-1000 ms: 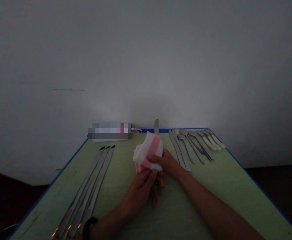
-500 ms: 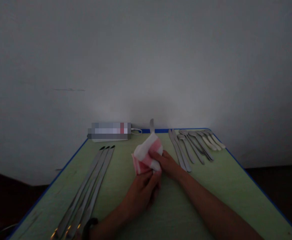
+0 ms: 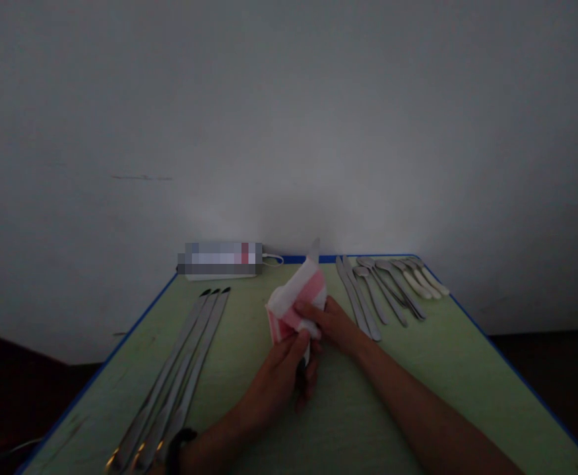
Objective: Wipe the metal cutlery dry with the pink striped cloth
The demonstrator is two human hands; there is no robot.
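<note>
A pink-and-white cloth [image 3: 299,297] is wrapped around the middle of a table knife [image 3: 313,250], whose blade tip sticks out above the folds. My right hand [image 3: 336,323] is closed on the cloth from the right, thumb across its front, pressing it round the knife. Below, my left hand [image 3: 286,369] grips the lower end of the knife, where a bit of shiny metal shows between the fingers. The knife's middle is hidden by the cloth. Both hands are over the middle of the green table [image 3: 249,316].
Three long metal utensils [image 3: 190,356] with dark tips lie side by side on the left. To the right lie two knives [image 3: 361,297], several metal spoons [image 3: 373,290] and cream-handled cutlery [image 3: 430,280]. At the back left, a blurred-out box [image 3: 220,260] with a white cable stands near the wall.
The knife tip has tilted to the right. My left hand has turned a little, so the knife's lower end now shows below the cloth.
</note>
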